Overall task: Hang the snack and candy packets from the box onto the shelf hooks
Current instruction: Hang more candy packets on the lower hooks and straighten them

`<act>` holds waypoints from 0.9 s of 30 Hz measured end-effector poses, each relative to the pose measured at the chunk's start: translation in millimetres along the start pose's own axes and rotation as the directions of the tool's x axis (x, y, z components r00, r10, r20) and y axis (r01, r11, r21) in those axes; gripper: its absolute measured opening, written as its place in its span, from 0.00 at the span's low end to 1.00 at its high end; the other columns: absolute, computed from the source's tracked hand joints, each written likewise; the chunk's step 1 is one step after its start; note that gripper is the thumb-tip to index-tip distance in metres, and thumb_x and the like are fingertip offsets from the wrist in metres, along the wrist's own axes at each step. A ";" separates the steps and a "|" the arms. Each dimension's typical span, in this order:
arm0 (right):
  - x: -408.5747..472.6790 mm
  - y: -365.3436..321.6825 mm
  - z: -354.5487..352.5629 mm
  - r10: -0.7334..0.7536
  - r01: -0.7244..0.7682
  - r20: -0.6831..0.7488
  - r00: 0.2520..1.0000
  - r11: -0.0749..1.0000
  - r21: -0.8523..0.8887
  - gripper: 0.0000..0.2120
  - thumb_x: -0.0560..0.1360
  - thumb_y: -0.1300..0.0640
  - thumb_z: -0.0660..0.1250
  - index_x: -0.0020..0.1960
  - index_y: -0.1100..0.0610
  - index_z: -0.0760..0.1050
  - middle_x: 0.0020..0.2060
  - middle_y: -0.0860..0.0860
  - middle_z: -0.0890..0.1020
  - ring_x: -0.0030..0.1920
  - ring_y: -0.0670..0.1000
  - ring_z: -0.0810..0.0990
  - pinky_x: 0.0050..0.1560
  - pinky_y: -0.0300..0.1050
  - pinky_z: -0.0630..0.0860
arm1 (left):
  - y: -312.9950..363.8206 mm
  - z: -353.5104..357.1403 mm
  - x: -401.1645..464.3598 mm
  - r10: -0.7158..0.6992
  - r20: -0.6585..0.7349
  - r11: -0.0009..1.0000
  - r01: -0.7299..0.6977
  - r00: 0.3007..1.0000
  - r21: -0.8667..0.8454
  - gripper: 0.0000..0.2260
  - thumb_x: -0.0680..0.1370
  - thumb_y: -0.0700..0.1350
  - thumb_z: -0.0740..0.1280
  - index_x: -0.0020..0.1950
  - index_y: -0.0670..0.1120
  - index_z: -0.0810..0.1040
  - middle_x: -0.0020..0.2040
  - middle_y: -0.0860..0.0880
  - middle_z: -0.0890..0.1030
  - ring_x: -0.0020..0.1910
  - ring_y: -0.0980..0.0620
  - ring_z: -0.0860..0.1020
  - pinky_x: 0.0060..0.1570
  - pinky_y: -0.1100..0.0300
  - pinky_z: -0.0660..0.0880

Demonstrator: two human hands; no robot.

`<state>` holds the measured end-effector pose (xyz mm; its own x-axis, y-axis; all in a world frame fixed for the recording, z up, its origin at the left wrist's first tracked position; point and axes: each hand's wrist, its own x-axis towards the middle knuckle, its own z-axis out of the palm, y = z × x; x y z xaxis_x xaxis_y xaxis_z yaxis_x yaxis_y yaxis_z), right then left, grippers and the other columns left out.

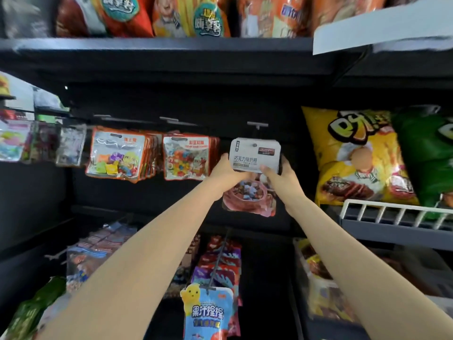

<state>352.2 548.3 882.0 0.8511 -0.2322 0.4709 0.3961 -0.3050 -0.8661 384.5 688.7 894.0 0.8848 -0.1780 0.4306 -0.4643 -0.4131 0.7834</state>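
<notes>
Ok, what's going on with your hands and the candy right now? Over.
Both hands, left and right, grip the white packet. Its hole sits at the hook tip. Nothing blocking.

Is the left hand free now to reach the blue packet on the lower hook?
Probably not: the left hand and the right hand both hold the white candy packets at a hook. The blue packet hangs unobstructed below.

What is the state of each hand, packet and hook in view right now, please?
Left hand: grips the white packet's left edge.
Right hand: grips its right edge.
White packet: upright, held at a hook, whose tip shows through the hole.
Orange-edged packets: hanging in a row.
Blue packet: hanging at the front of a lower hook.
Yellow bag: leaning on the right shelf, behind a white rail.
</notes>
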 end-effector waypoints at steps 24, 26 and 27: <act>50.7 2.0 9.1 0.008 -0.008 -0.006 1.000 0.999 0.034 0.29 0.77 0.57 0.66 0.74 0.51 0.58 0.64 0.53 0.75 0.64 0.55 0.75 0.61 0.52 0.73 | 4.8 1.1 41.1 -0.039 -0.075 0.992 0.030 0.996 -0.123 0.40 0.67 0.42 0.77 0.73 0.49 0.60 0.61 0.51 0.76 0.61 0.53 0.73 0.53 0.61 0.71; 50.6 0.7 9.5 -0.005 0.005 -0.023 1.000 1.000 0.011 0.30 0.77 0.57 0.66 0.74 0.51 0.57 0.65 0.54 0.75 0.64 0.56 0.74 0.61 0.52 0.73 | 6.0 -3.0 40.7 -0.026 -0.091 0.992 0.015 0.996 -0.124 0.39 0.70 0.41 0.75 0.75 0.49 0.58 0.64 0.50 0.74 0.62 0.52 0.72 0.55 0.61 0.69; 50.0 0.1 9.9 -0.014 0.014 -0.029 0.999 1.000 0.004 0.31 0.77 0.58 0.65 0.75 0.51 0.55 0.65 0.54 0.74 0.65 0.56 0.74 0.61 0.52 0.73 | 6.1 -4.5 40.5 -0.022 -0.098 0.993 0.010 0.995 -0.121 0.38 0.71 0.41 0.74 0.75 0.49 0.58 0.64 0.50 0.74 0.63 0.52 0.72 0.55 0.61 0.69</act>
<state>398.1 545.8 903.8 0.8351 -0.2549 0.4876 0.4092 -0.3046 -0.8601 417.4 683.0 918.3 0.8867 -0.0807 0.4552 -0.4569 -0.3040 0.8360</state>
